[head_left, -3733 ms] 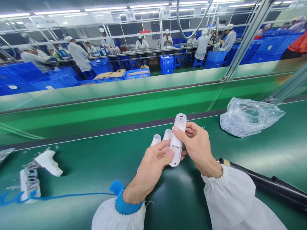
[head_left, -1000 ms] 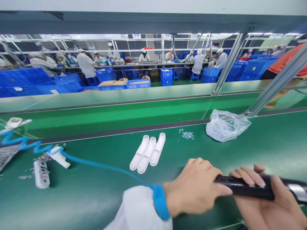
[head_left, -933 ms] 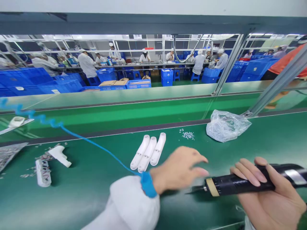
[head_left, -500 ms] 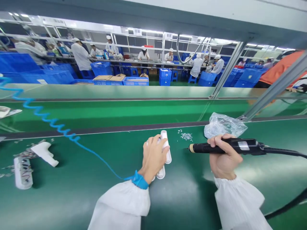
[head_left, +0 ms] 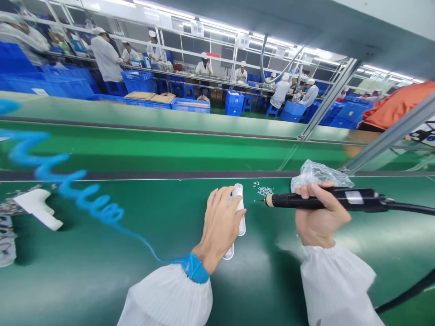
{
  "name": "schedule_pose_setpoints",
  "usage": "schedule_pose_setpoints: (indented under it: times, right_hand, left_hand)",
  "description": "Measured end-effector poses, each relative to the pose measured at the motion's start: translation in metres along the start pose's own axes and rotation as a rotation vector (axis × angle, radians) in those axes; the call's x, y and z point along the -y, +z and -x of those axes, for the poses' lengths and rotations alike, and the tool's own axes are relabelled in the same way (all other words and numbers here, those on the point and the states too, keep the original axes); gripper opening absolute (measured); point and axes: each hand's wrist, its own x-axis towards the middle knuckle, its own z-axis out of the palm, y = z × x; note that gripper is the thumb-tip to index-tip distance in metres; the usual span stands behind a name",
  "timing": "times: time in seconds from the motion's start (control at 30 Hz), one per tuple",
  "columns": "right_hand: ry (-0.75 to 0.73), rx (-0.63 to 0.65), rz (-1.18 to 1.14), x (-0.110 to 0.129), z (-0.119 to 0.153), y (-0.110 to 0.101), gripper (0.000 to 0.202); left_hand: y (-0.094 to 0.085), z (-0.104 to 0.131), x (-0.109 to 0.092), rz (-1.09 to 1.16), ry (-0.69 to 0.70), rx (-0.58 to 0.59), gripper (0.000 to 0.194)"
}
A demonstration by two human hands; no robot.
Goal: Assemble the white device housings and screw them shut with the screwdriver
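Note:
My left hand [head_left: 222, 222] lies over white, elongated plastic housings, its fingers and thumb curved round them. The right-hand housing [head_left: 240, 213] shows beside my thumb, and the end of another housing [head_left: 229, 252] sticks out below my palm. Much of both is hidden by the hand. In my right hand [head_left: 321, 213] is a black electric screwdriver [head_left: 316, 199], held level with its thin bit pointing left, just right of the housings. A small pile of screws [head_left: 265, 191] lies beyond the bit. A blue wrist strap [head_left: 195, 267] circles my left wrist.
A clear plastic bag [head_left: 319, 174] sits behind the screwdriver. The blue coiled cord [head_left: 81, 192] stretches across the left side. A white curved shell [head_left: 39, 208] and a housing with wires [head_left: 6, 242] lie at far left. Beyond the bench, several people in white work among blue crates.
The view has tilted and shifted. My right hand has brought the screwdriver bit left, closer to the housings. My left hand stays over them.

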Motion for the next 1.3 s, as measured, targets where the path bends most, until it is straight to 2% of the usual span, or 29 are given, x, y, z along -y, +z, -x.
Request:
schedule_pose_setpoints:
  times: [0.17,0.3,0.37,0.5,0.7,0.77,0.83,0.93,1.03,1.13,1.2,1.3]
  right_hand:
    - [0.067,-0.001,-0.006,0.038,0.016,0.01,0.016]
    - [0.107,0.002,-0.021,0.048,0.023,0.012,0.014]
    - [0.116,0.0,-0.02,0.049,0.024,0.012,0.014]
    - [0.132,0.002,-0.003,0.051,0.026,0.012,0.015]
    - [0.084,-0.008,0.044,0.05,0.031,0.019,0.018]
    - [0.075,-0.008,0.054,0.05,0.031,0.02,0.018]
    - [0.07,0.001,0.06,0.05,0.03,0.019,0.017]
    - [0.03,0.026,0.084,0.052,0.028,0.016,0.013]
    - [-0.019,0.068,0.115,0.054,0.027,0.016,0.012]
    - [-0.029,0.095,0.142,0.057,0.03,0.019,0.012]
    - [-0.026,0.102,0.157,0.059,0.032,0.022,0.012]
    - [-0.056,0.131,0.174,0.058,0.034,0.025,0.011]
  left_hand:
    - [0.001,0.002,-0.011,0.2,0.074,-0.037,0.022]
    - [0.004,0.003,-0.013,0.288,0.091,-0.047,0.005]
    - [0.003,0.003,-0.012,0.296,0.122,-0.07,0.01]
    - [0.001,0.002,-0.01,0.225,0.204,-0.117,0.014]
    - [0.001,0.002,-0.012,-0.012,0.329,-0.169,0.022]
    - [-0.001,0.004,-0.012,-0.001,0.337,-0.133,0.021]
    - [-0.005,0.004,-0.01,0.09,0.274,-0.058,0.016]
    - [-0.01,-0.004,0.0,0.203,0.073,0.05,0.039]
    - [-0.012,-0.026,0.014,0.17,-0.052,0.144,0.047]
    - [-0.006,-0.052,0.025,0.139,-0.046,0.303,0.051]
    - [-0.001,-0.064,0.027,0.145,-0.034,0.386,0.043]
    - [0.006,-0.071,0.024,0.141,-0.066,0.417,0.031]
